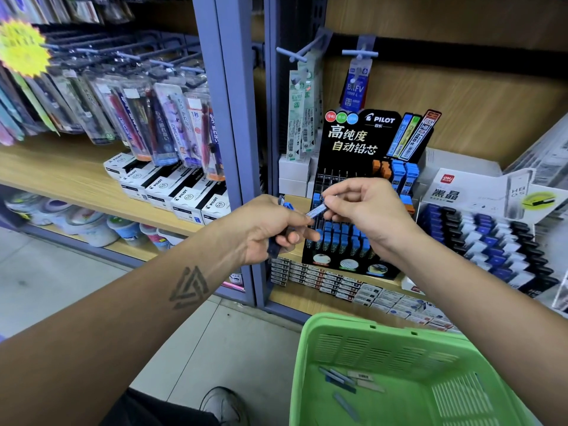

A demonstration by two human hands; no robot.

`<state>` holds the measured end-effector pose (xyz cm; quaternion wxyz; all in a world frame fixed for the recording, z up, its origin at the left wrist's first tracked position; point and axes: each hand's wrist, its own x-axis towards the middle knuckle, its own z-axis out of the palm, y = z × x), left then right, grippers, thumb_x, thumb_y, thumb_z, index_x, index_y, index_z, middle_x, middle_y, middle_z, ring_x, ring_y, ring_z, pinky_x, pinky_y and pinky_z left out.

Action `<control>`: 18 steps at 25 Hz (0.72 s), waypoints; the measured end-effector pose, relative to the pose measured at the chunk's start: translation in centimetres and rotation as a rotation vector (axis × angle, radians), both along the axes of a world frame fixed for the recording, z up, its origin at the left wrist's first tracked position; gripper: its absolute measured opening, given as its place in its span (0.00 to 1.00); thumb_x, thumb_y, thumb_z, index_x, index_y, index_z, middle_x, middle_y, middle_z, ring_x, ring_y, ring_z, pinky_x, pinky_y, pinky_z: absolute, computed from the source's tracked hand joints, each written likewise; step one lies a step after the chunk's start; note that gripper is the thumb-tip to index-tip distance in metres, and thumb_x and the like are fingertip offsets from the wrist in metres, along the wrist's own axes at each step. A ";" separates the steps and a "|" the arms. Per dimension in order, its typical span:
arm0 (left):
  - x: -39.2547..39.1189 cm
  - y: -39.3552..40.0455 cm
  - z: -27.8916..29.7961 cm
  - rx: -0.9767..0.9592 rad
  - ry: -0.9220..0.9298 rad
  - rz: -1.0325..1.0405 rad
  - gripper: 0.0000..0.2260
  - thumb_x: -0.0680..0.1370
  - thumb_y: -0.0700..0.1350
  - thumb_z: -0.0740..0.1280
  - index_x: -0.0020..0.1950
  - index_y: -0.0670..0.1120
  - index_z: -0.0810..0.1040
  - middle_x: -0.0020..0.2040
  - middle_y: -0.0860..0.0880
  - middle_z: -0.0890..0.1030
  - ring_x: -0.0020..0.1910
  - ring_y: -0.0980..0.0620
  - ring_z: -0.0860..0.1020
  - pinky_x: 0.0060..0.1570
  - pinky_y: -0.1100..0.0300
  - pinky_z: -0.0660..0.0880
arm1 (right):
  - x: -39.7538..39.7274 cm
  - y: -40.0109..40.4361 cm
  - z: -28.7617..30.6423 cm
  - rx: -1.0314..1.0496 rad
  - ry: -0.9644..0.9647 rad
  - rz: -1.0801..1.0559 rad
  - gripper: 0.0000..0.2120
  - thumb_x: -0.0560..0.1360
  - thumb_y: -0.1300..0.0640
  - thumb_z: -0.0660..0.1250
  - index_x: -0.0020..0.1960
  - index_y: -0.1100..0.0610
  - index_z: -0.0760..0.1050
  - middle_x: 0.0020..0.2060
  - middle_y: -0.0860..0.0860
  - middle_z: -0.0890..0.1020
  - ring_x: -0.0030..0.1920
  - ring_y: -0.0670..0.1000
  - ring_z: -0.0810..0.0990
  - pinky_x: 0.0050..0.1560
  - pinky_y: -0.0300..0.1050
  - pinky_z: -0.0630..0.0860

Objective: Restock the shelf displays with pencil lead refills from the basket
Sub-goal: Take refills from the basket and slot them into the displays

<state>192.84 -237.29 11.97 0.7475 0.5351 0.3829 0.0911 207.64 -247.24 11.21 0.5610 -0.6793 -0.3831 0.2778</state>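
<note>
Head view, going L to R. Far L, pen packs (172, 118) hang on hooks, w/ white boxes (172, 189) in a row on the wood shelf (61, 173) under them. The left hand (264, 229) is in front of the blue post (236, 118). Its fingers are curled round a few lead tubes (275, 247), dark blue, w/ one blue cap poking out the top. The right hand (365, 210) is just beside it. Thumb & fingertips pinch one clear tube (316, 211) w/ a blue cap, held flat between both hands. The L fingertips are near its end, but can't tell if they touch it. Behind the hands stands a black display (350, 142) w/ rows of blue-cap tubes, some slots bare. Flat small boxes (338, 281) lie on the shelf in front of it. Further R is a 2nd display (491, 241) full of blue, white & black tubes. Down low, R of middle, a green basket (368, 330) sits below the hands. A few more refills (341, 379) lie on its bottom. A grey shoe (224, 404) shows on the floor.
</note>
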 end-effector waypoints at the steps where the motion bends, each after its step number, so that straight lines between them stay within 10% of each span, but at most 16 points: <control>1: -0.1 0.1 0.1 0.005 -0.009 0.031 0.11 0.79 0.31 0.65 0.61 0.30 0.76 0.44 0.32 0.81 0.21 0.55 0.67 0.19 0.68 0.60 | 0.3 -0.1 0.1 0.005 0.015 -0.006 0.05 0.77 0.69 0.70 0.47 0.61 0.82 0.34 0.56 0.85 0.37 0.50 0.84 0.40 0.40 0.80; 10: -0.2 0.2 0.8 0.112 -0.061 0.041 0.13 0.77 0.41 0.72 0.52 0.30 0.80 0.39 0.36 0.80 0.21 0.57 0.65 0.18 0.68 0.59 | 0.3 -0.1 -0.1 0.027 -1.058 0.217 0.04 0.74 0.53 0.74 0.48 0.52 0.85 0.40 0.47 0.79 0.44 0.51 0.73 0.44 0.48 0.72; 14: -0.3 0.1 1.4 0.099 -0.068 0.097 0.16 0.77 0.46 0.73 0.53 0.33 0.79 0.38 0.39 0.80 0.21 0.56 0.65 0.19 0.67 0.58 | 0.6 0.0 0.2 -0.018 -0.597 0.069 0.13 0.76 0.59 0.72 0.57 0.46 0.78 0.37 0.47 0.82 0.40 0.46 0.82 0.46 0.46 0.78; 18: -0.4 0.3 1.5 -0.064 -0.029 0.108 0.03 0.77 0.34 0.63 0.45 0.40 0.71 0.36 0.39 0.79 0.25 0.54 0.68 0.21 0.67 0.62 | 1.1 -0.1 -0.6 0.052 -0.577 0.025 0.05 0.80 0.59 0.67 0.55 0.52 0.75 0.34 0.48 0.84 0.40 0.43 0.85 0.49 0.53 0.81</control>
